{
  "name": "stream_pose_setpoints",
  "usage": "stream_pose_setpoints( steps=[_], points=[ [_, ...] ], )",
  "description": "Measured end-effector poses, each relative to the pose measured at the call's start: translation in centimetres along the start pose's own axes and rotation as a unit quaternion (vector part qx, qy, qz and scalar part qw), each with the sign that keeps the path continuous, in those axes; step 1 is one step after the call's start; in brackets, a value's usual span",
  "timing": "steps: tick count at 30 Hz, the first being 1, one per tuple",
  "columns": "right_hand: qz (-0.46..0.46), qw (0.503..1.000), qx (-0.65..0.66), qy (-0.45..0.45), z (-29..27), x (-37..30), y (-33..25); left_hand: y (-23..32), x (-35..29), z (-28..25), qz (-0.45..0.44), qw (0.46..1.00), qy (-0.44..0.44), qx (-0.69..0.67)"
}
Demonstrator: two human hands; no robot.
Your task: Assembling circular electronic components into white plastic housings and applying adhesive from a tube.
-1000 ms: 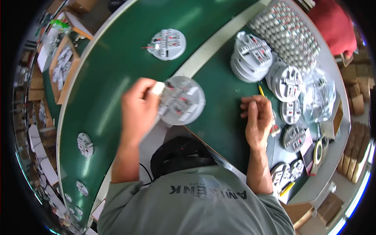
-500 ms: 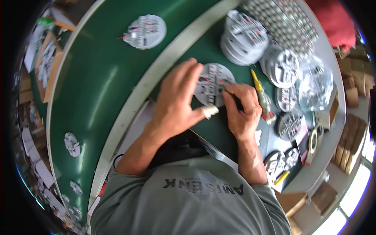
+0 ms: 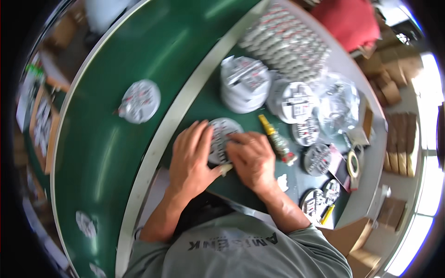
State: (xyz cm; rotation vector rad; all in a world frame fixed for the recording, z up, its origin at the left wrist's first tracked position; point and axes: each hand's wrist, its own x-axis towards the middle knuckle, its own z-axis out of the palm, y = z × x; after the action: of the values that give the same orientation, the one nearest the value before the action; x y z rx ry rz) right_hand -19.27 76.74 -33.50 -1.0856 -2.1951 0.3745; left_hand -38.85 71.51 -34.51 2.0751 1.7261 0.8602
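A round, light-grey plate [image 3: 225, 126] fitted with small parts lies on the green work surface, partly covered by both hands. My left hand [image 3: 191, 157] steadies it, fingers along its left side and the thumb, tipped with a whitish cover, by its lower edge. Over the plate's right part, my right hand [image 3: 254, 160] is closed with curled fingers. Whatever sits in those fingertips is hidden. Just right of this hand lies a tube with a yellow nozzle [image 3: 277, 139]. Behind the plate rises a stack of similar round plates [image 3: 245, 88].
More round assemblies [image 3: 296, 102] stand at right, beside clear plastic bags [image 3: 340, 102] and a tape roll [image 3: 353, 163]. A tray of small parts [image 3: 287, 41] is at the back. Left of a pale rail [image 3: 174, 113], another plate [image 3: 141, 101] lies on a green belt. A red-clothed person [image 3: 347, 23] is behind.
My left hand has come down from its raised, spread pose onto the plate's left side. My right hand stays closed at the plate, turned further over it. The whole view has shifted.
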Motion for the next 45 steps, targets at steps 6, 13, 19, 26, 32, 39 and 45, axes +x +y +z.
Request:
stream_pose_setpoints(
  steps=[6,13,19,26,32,39,45],
  points=[
    [0.093,0.990,0.101,-0.041,-6.1,2.9,-0.4,0.5,0.1,0.2,-0.008,1.000,-0.010,0.020],
    [0.199,0.973,-0.067,0.097,-13.3,16.3,13.9,0.6,0.9,0.4,-0.002,1.000,-0.006,0.015],
    [0.121,0.981,-0.128,0.078,-10.5,22.2,22.5,0.5,0.6,0.4,-0.005,1.000,-0.011,0.006],
    [0.181,0.975,-0.025,0.123,-10.5,20.8,22.3,0.2,0.7,0.7,0.000,1.000,-0.010,-0.007],
    [0.266,0.954,0.139,0.009,-11.1,6.5,4.0,0.1,1.0,0.1,-0.009,1.000,0.001,-0.004],
    [0.178,0.979,0.036,-0.089,-6.8,-6.4,0.7,-0.6,0.9,1.1,0.001,0.997,0.014,-0.077],
    [0.088,0.993,0.013,-0.083,-6.8,-5.0,0.8,-0.5,0.4,1.6,0.008,0.996,0.022,-0.089]
  ],
)
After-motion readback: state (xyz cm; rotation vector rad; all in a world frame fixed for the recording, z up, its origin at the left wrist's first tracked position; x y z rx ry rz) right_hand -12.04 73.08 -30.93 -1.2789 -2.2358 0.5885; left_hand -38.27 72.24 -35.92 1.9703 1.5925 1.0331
